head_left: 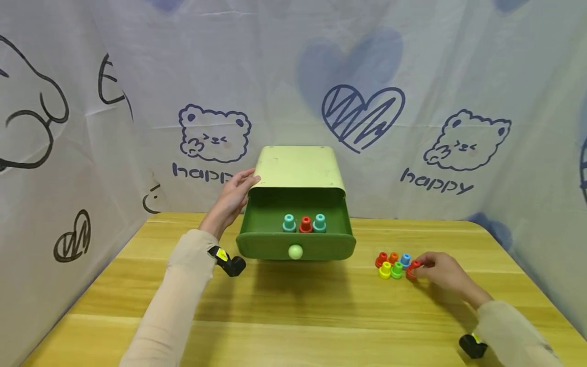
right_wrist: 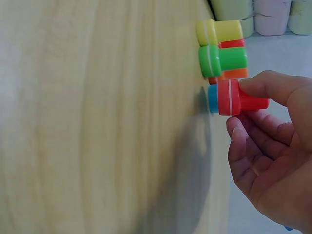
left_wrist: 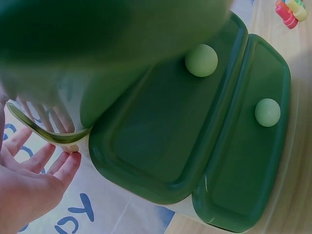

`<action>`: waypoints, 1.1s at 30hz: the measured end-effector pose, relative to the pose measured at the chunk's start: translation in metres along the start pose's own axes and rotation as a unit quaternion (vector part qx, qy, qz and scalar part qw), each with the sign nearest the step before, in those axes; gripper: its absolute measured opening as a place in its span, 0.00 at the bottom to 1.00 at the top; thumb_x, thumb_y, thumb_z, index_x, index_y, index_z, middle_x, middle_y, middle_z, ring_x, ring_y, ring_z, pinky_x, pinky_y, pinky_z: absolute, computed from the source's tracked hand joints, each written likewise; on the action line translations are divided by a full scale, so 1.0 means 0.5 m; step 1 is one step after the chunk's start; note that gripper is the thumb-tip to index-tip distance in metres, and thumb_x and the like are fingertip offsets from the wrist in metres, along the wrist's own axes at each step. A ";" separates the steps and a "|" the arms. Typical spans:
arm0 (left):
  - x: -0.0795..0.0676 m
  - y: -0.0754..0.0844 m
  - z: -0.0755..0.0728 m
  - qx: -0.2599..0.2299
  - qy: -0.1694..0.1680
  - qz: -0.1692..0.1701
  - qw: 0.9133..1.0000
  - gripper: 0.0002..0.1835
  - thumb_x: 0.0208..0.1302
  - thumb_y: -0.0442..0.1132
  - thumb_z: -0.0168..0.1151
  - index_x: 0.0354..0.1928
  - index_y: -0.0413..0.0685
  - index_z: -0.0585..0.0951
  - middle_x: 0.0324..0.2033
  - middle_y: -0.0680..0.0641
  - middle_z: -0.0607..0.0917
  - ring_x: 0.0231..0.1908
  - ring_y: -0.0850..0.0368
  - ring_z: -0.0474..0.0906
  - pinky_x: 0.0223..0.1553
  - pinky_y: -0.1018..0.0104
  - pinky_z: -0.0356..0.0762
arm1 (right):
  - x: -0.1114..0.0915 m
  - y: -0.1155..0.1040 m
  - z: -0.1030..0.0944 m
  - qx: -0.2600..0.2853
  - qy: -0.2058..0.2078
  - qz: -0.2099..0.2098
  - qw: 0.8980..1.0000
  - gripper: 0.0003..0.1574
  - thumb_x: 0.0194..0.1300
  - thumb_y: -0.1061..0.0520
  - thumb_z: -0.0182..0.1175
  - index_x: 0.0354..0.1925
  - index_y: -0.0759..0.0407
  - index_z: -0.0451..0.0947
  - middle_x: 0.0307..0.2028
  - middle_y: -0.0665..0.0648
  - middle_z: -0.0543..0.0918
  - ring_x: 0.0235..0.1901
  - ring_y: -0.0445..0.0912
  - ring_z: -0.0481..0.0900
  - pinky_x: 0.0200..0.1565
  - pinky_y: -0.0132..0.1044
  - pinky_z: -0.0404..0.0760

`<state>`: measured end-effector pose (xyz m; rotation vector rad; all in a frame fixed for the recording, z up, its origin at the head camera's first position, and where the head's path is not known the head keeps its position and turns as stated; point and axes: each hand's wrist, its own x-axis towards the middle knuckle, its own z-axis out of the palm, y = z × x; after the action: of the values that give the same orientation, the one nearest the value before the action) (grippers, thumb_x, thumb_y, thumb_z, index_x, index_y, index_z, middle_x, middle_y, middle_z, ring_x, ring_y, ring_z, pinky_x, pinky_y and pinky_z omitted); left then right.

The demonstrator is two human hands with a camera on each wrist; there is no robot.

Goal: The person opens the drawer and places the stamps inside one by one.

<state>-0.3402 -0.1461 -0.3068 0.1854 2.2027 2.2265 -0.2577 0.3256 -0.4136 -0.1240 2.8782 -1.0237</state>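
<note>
A cream cabinet (head_left: 298, 165) with green drawers stands on the table, its top drawer (head_left: 295, 246) pulled out. Inside that drawer are a red toy stamper (head_left: 305, 225) and two teal toy stampers (head_left: 289, 223). My left hand (head_left: 235, 196) rests against the cabinet's upper left side, fingers fairly straight; the left wrist view shows its fingertips (left_wrist: 73, 158) at the cabinet's edge. Over at the right, my right hand (head_left: 442, 272) pinches a red toy stamper (right_wrist: 229, 97) between thumb and fingers, beside a small group of stampers. A blue stamper (right_wrist: 213, 99) is partly hidden behind it.
The group on the table includes yellow (head_left: 385, 270), green (head_left: 396, 270), orange (head_left: 393, 258) and another red stamper (head_left: 381, 259). Two lower drawers (left_wrist: 243, 146) with round knobs are closed. A printed cloth (head_left: 284, 76) hangs behind the wooden table (head_left: 293, 336).
</note>
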 end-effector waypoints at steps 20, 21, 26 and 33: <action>-0.002 0.002 0.003 0.008 0.008 -0.001 1.000 0.32 0.71 0.44 0.55 0.73 0.45 0.59 0.68 0.40 0.63 0.63 0.49 0.63 0.60 0.63 0.67 | 0.001 -0.064 -0.045 -0.023 0.030 -0.075 0.997 0.22 0.64 0.55 0.63 0.49 0.71 0.76 0.38 0.59 0.82 0.37 0.51 0.78 0.36 0.40 0.80; -0.002 0.003 0.003 0.008 0.008 -0.001 1.000 0.32 0.71 0.44 0.55 0.73 0.45 0.59 0.68 0.41 0.63 0.63 0.50 0.63 0.60 0.64 0.67 | 0.001 -0.071 -0.045 -0.024 0.030 -0.079 0.996 0.22 0.64 0.55 0.63 0.49 0.71 0.76 0.38 0.58 0.82 0.38 0.50 0.78 0.36 0.40 0.80; -0.001 0.003 0.002 0.009 0.009 -0.001 1.000 0.32 0.71 0.44 0.55 0.73 0.45 0.59 0.68 0.41 0.63 0.61 0.52 0.64 0.60 0.66 0.67 | 0.001 -0.102 -0.042 -0.039 0.032 -0.098 0.994 0.20 0.61 0.56 0.65 0.47 0.69 0.79 0.36 0.56 0.83 0.37 0.49 0.77 0.35 0.39 0.79; -0.002 0.002 0.002 0.015 0.010 0.001 1.000 0.31 0.70 0.45 0.55 0.72 0.47 0.61 0.65 0.42 0.66 0.30 0.68 0.67 0.27 0.80 0.66 | -0.009 -0.134 -0.028 -0.045 0.015 -0.141 0.989 0.15 0.60 0.59 0.65 0.44 0.67 0.81 0.35 0.53 0.83 0.35 0.47 0.78 0.35 0.38 0.79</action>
<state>-0.3389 -0.1453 -0.3059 0.1661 2.2474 2.2063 -0.2515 0.2829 -0.3602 -0.5386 2.9947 -0.9412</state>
